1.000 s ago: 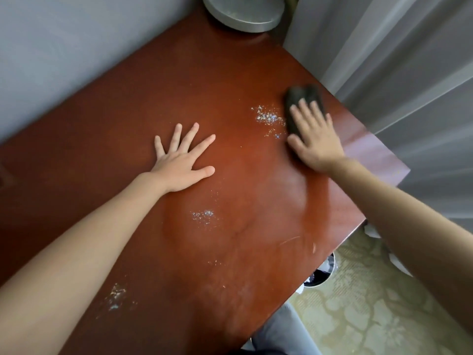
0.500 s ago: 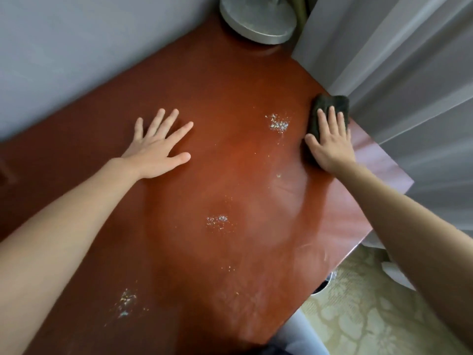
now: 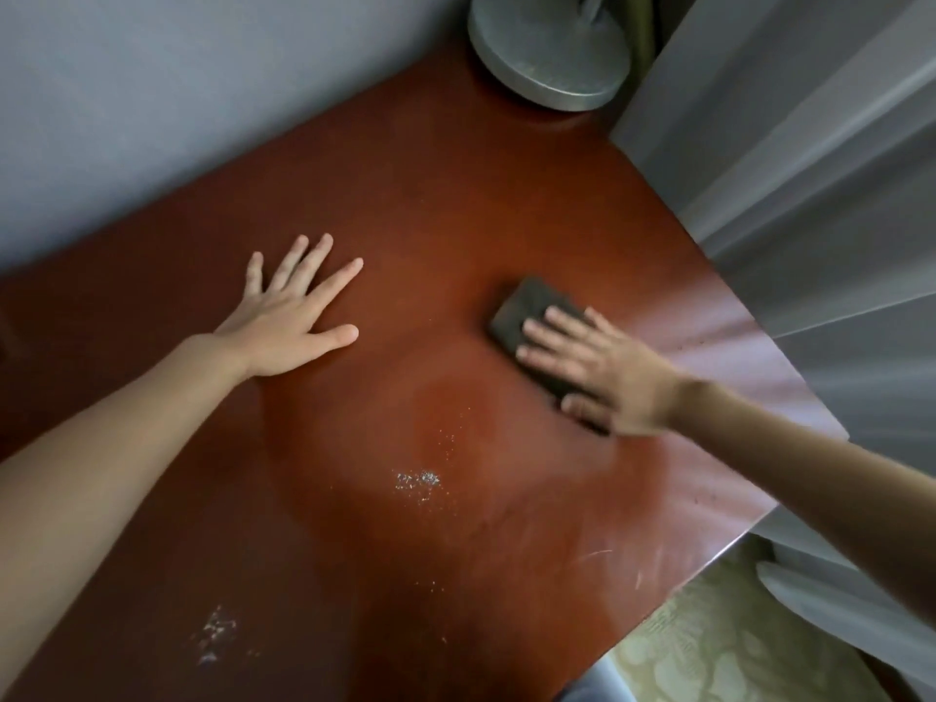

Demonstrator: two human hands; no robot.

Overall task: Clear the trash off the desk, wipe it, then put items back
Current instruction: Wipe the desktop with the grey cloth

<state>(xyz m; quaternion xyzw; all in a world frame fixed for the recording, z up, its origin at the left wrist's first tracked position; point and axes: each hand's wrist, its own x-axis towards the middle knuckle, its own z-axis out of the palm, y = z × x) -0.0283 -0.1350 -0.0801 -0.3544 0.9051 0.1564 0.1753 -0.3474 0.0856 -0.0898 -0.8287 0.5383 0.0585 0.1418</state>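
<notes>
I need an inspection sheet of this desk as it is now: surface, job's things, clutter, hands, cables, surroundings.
Surface: red-brown desk, glossy, with fine scratches near the right edge.
Job's things: dark cloth flat on the desk.
Clutter: crumbs at centre, more crumbs near the front left; grey round base at the back corner.
Hands: left hand flat, fingers spread, empty; right hand pressing on the cloth, blurred.
Cables: nothing seen.
Surroundings: wall behind, curtain on the right, patterned floor below.
</notes>
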